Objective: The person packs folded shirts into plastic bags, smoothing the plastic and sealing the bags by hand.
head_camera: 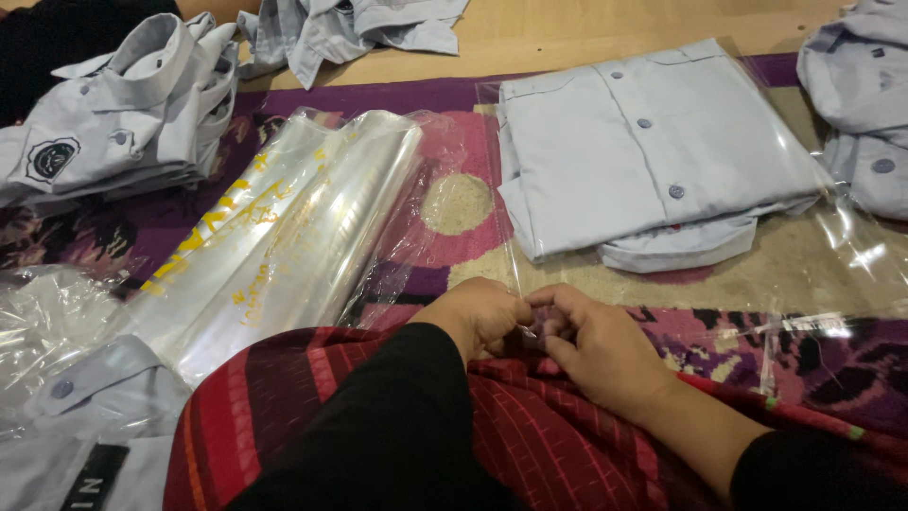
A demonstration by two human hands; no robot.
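Observation:
A folded pale grey-blue shirt point(643, 151) lies inside a clear plastic bag point(851, 255) on the patterned rug. My left hand point(478, 317) and my right hand point(591, 345) meet at the bag's near edge, just above my lap. Both pinch the thin plastic flap point(523, 312) between fingertips. The bag's open end stretches to the right past my right wrist.
A stack of clear bags with yellow print point(284, 227) lies to the left. Loose grey shirts sit at the far left point(123, 114), top centre point(350, 33) and far right point(861, 95). Another bagged shirt point(76, 397) is at the lower left. A red striped cloth point(530, 435) covers my lap.

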